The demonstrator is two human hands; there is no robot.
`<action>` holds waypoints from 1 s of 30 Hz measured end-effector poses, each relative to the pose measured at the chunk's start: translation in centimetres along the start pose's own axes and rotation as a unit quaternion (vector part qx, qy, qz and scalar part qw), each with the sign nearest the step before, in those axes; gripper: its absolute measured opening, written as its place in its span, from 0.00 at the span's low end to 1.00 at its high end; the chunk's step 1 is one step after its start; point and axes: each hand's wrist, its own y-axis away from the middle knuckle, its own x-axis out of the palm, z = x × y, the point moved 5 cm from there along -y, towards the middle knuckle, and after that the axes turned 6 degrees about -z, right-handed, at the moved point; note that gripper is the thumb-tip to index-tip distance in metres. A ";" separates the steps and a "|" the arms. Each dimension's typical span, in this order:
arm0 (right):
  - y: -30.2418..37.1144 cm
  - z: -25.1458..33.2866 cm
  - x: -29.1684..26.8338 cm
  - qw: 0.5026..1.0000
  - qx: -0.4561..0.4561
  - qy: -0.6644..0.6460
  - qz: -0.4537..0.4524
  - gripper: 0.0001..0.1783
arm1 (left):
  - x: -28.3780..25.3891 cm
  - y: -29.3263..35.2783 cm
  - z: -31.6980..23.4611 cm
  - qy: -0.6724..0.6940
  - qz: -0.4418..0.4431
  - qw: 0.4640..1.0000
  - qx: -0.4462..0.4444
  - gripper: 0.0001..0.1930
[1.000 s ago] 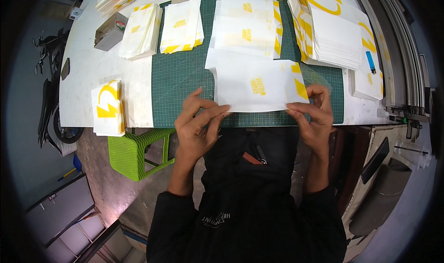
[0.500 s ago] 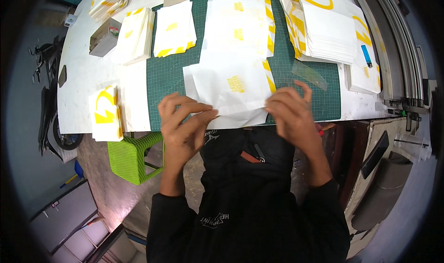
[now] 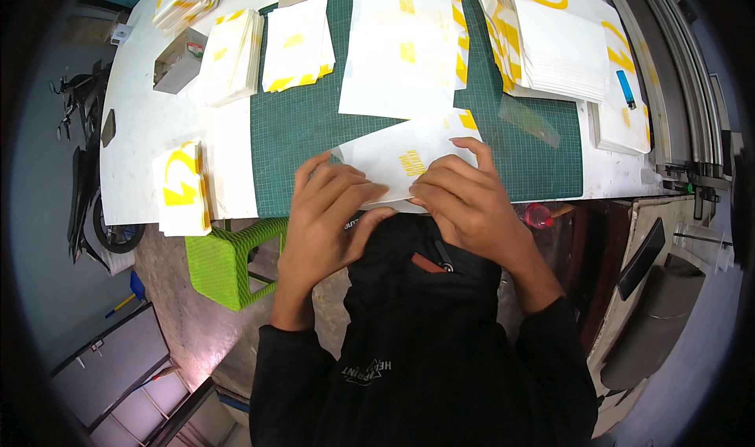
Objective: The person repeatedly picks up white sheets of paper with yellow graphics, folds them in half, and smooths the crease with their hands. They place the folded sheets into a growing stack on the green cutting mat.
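A white paper sheet with yellow print (image 3: 385, 150) lies tilted over the near edge of the green cutting mat (image 3: 295, 148). Its near edge is bent up, pinched between thumb and fingers of my left hand (image 3: 330, 219) on one side. On the other side my right hand (image 3: 464, 199) grips the same edge, its index finger raised, its thumb partly hidden. Both hands are close together at the table's front edge. Just beyond the sheet rests a pile of larger white printed sheets (image 3: 397, 62), with a yellow striped margin on the right.
White and yellow paper stacks stand at the left (image 3: 228, 58), near left (image 3: 182, 187) and right (image 3: 558, 54). A small grey box (image 3: 178, 62) sits among them. A blue lighter (image 3: 626, 89) tops the far-right stack. Below the table is a green stool (image 3: 224, 262).
The sheet has come away from the pile toward me and turned at an angle. My hands have moved closer together along its near edge, the right one shifting left.
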 end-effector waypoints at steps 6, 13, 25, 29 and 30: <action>1.3 -1.0 -1.7 1.000 0.017 0.023 0.008 0.08 | -1.0 -0.4 0.0 -0.016 0.000 0.999 0.034 0.10; 3.5 -4.0 -6.0 0.996 0.094 0.010 0.001 0.12 | -3.2 0.4 2.0 0.010 -0.039 0.999 -0.026 0.08; 0.8 -3.1 -3.5 0.976 0.095 -0.186 -0.054 0.06 | -2.9 0.8 2.4 0.162 -0.037 0.980 -0.111 0.03; 0.6 -2.9 -3.3 0.967 0.107 -0.223 -0.054 0.05 | -2.8 1.4 2.9 0.201 -0.038 0.967 -0.149 0.03; 0.7 -3.0 -3.2 0.965 0.112 -0.231 -0.054 0.05 | -2.7 1.4 2.9 0.205 -0.039 0.966 -0.151 0.03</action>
